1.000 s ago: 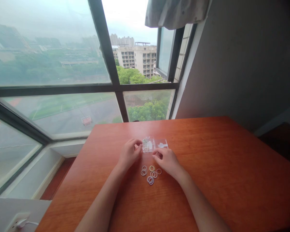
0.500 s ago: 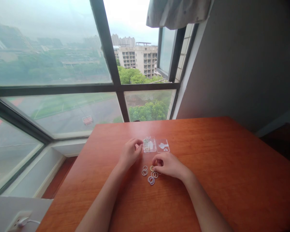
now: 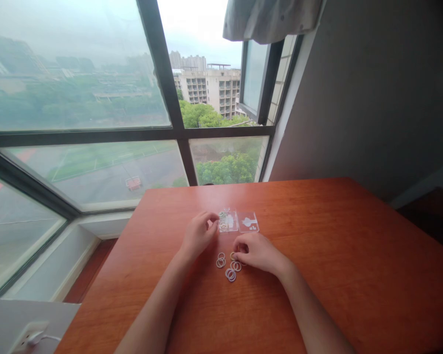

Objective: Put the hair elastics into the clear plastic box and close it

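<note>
Where the reddish wooden table point(image 3: 354, 265) comes nearest, overlapping lilac rings point(image 3: 231, 275) lie flat, with a pale pair point(image 3: 236, 266) just beyond and a whitish pair point(image 3: 220, 261) to their left. Next, the person's right hand point(image 3: 259, 250) bends over a yellowish ring point(image 3: 233, 256), thumb and forefinger drawn together at it; whether they pinch it, I cannot tell. Farther on, the left hand point(image 3: 199, 235) curls at the left edge of an opened clear case point(image 3: 237, 227) containing more rings point(image 3: 223, 226); its grip is unclear. Behind stand dark window frames point(image 3: 221, 132), then pale buildings point(image 3: 221, 91).
</note>
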Demonstrator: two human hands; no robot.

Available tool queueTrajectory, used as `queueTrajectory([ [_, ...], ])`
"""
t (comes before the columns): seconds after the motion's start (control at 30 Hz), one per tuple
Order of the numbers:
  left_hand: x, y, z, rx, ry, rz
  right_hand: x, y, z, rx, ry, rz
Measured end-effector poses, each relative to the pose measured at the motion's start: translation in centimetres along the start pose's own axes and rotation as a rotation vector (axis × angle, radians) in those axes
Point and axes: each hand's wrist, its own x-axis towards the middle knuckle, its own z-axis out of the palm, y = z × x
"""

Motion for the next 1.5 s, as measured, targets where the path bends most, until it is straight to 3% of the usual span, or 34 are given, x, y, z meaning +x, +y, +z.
queueTrajectory([
  [0.17,0.0,0.4,-0.2,-0.021,-0.003,0.002,0.2,0.0,0.0,0.072,0.040,-0.021],
  [0.27,0.0,1.0,-0.2,-0.048,-0.026,0.024,0.5,0.1,-0.1,0.098,0.150,-0.023],
  [0.4,-0.2,2.1,0.0,-0.099,-0.112,0.074,0.8,0.3,-0.2,0.092,0.306,-0.013],
  [0.6,-0.5,3.4,0.4,-0.156,-0.222,0.137,0.9,0.4,-0.2,0.102,0.419,0.002],
  [0.8,-0.5,3.2,0.7,-0.118,-0.197,0.130,1.0,0.4,-0.1,0.111,0.425,-0.029],
  [0.97,-0.1,1.5,0.0,-0.041,0.032,-0.010,1.0,0.6,-0.1,0.102,0.434,-0.011],
  [1.07,0.2,0.4,-0.5,-0.026,0.111,-0.091,1.0,0.5,-0.1,0.083,0.413,-0.015],
  [1.5,0.1,-0.3,0.3,0.015,0.059,-0.117,0.9,0.7,-0.2,0.080,0.320,0.001],
])
